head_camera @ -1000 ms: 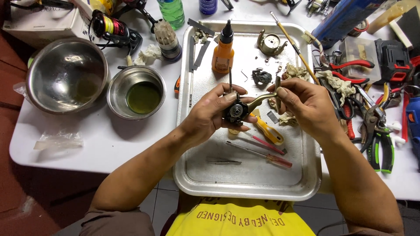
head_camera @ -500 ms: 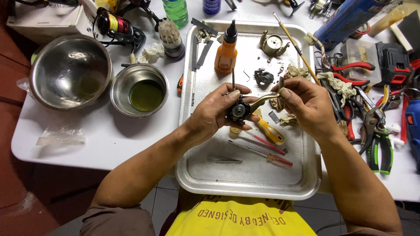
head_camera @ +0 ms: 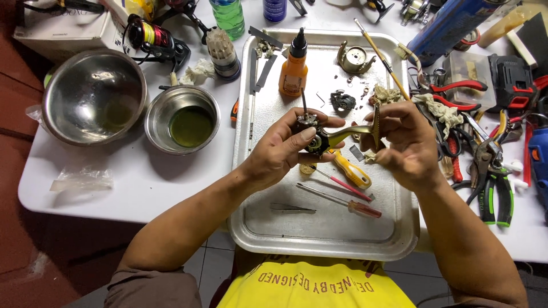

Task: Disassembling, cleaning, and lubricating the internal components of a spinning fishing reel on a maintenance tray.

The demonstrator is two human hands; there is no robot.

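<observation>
Head view of a white desk (head_camera: 148, 182) carrying a rectangular metal tray (head_camera: 319, 239). Both hands are raised just above the middle of the tray and meet on one object: a small black, round reel mechanism with a gold-coloured metal crank arm (head_camera: 319, 138). The left hand (head_camera: 282, 151) is clamped on the black body, thumb across its face and fingers wrapped behind it. The right hand (head_camera: 405, 142) is closed on the outer end of the crank arm, which spans the narrow gap between the two hands. On the tray floor, directly below the mechanism, lie a yellow-handled screwdriver (head_camera: 351, 171) and two thin red-handled screwdrivers (head_camera: 348, 204); dark tweezers (head_camera: 292, 208) lie nearer the person. Beyond the hands stand an orange plastic oil bottle with a black nozzle (head_camera: 293, 71) and a brass-coloured reel housing (head_camera: 355, 58). Left of the tray sit a small steel bowl holding greenish liquid (head_camera: 182, 120) and a larger empty steel bowl (head_camera: 94, 97). Right of the tray lie green-handled pliers (head_camera: 494, 188) and red-handled pliers (head_camera: 456, 86), well apart from the held mechanism.
</observation>
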